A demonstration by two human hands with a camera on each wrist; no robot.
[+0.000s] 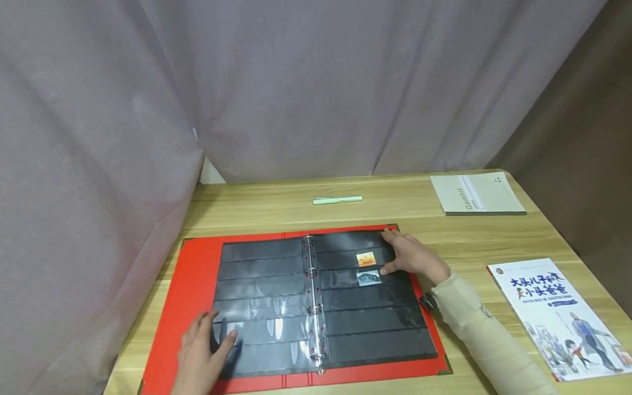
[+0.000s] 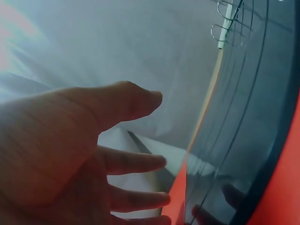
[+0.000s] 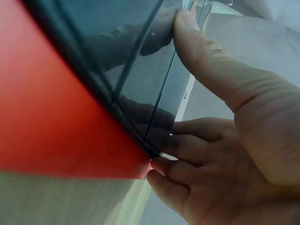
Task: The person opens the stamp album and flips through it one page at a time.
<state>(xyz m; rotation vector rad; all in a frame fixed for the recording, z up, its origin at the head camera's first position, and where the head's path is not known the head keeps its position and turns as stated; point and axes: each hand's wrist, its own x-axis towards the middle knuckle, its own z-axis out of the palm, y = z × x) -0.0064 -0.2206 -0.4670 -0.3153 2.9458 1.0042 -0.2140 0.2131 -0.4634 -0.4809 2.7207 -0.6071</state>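
A red ring-bound stamp album lies open on the table, with black pages divided into clear strip pockets. On its right page sit two small stamps, an orange-yellow one above a blue-grey one. My right hand rests at that page's upper outer corner, thumb beside the blue-grey stamp. In the right wrist view, the thumb touches the glossy page and the fingertips are at its edge. My left hand is spread over the lower outer edge of the left page, holding nothing.
A light green pen lies behind the album. At the back right is a pale book with "Gambit" on it. A white illustrated children's book lies right of my forearm. Grey curtains hang behind the wooden table.
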